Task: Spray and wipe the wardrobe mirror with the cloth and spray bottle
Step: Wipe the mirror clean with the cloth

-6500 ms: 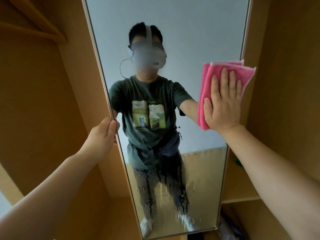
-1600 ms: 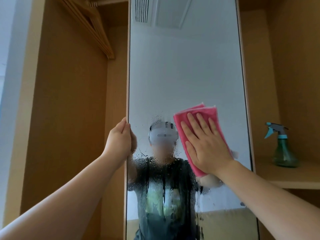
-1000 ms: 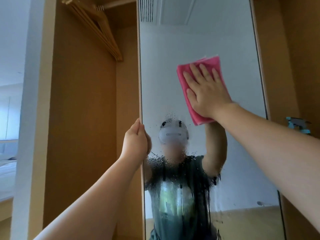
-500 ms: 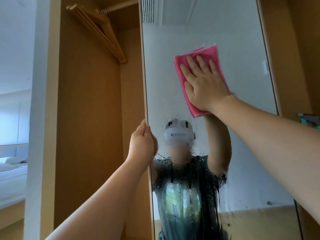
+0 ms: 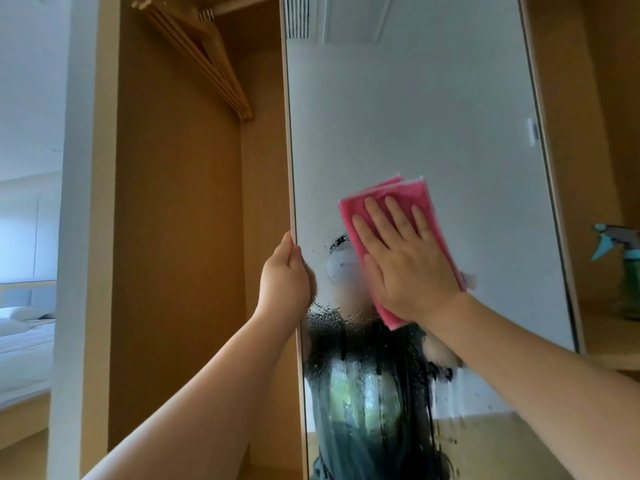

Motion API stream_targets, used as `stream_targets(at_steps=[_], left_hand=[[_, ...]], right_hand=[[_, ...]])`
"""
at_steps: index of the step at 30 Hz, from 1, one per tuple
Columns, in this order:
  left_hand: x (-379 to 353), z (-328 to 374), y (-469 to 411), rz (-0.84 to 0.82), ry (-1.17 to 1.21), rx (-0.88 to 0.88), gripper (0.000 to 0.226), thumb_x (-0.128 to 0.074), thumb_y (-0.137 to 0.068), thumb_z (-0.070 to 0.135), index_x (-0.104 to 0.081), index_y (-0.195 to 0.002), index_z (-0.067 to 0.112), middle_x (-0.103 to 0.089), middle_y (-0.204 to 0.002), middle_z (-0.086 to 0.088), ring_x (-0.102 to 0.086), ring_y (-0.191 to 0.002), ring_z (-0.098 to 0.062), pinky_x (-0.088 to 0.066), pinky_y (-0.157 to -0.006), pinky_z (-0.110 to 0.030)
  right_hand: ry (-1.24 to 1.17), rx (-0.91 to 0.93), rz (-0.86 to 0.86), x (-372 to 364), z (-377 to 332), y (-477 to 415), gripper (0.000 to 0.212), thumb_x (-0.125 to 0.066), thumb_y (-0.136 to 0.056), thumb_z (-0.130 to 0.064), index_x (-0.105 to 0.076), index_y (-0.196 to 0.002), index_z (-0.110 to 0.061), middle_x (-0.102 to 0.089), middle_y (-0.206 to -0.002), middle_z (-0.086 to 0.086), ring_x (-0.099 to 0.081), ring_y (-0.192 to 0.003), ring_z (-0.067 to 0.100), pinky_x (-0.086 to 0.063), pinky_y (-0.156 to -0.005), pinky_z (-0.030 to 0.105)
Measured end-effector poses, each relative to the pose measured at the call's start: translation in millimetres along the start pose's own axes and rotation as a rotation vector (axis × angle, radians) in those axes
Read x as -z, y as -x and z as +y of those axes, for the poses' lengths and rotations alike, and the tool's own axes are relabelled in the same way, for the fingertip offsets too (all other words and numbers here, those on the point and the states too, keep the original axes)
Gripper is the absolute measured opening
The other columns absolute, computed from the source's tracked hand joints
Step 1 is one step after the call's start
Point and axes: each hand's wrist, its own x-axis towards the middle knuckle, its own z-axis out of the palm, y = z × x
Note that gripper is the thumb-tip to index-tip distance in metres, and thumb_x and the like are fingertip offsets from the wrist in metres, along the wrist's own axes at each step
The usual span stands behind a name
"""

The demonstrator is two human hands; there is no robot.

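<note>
Wiping step in hand, by the look of it; spraying seemingly done for this stretch, since droplets and runs cover the lower half of the mirror while the upper glass looks clear and dry.

Right hand spread flat, fingers wide and straight, pressing the folded pink cloth against the glass around mid-height; not gripping, just pinning the cloth under the palm; one corner of cloth poking out below the wrist.

Left hand wrapped around the pale left edge of the mirror door, fingers curled behind it and out of sight, thumb side forward; apparently steadying the panel against the push of the wipe.

Spray bottle standing upright on a wooden shelf to the right of the mirror, well apart from both hands, partly cut off by the frame edge.

Wooden hangers up on the rail in the open wardrobe bay to the left; a bed visible beyond.

Next move, as a guess: down into the wet band just beneath the cloth, with firm, even pressure and overlapping passes so that the runs get lifted rather than smeared; left hand best kept clamped on the edge; possibly a refold to a drier face once the cloth soaks through.
</note>
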Motion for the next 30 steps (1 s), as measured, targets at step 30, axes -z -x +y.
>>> stream_targets(at_steps=[30], left_hand=[[-1.3,-6.9,9.1,-0.033,-0.016,-0.067,0.054,-0.029,-0.085,0.030,-0.038,-0.131,0.056,-0.065,-0.085,-0.012,-0.053,-0.048,-0.010,-0.046,-0.047,-0.030]], right_hand=[[0.007,-0.053,0.041,21.8,-12.0,-126.9,0.060,-0.016,-0.096,-0.037,-0.025,-0.153,-0.020,-0.020,-0.161,0.009,-0.018,-0.147,0.034,-0.003,-0.118,0.052]])
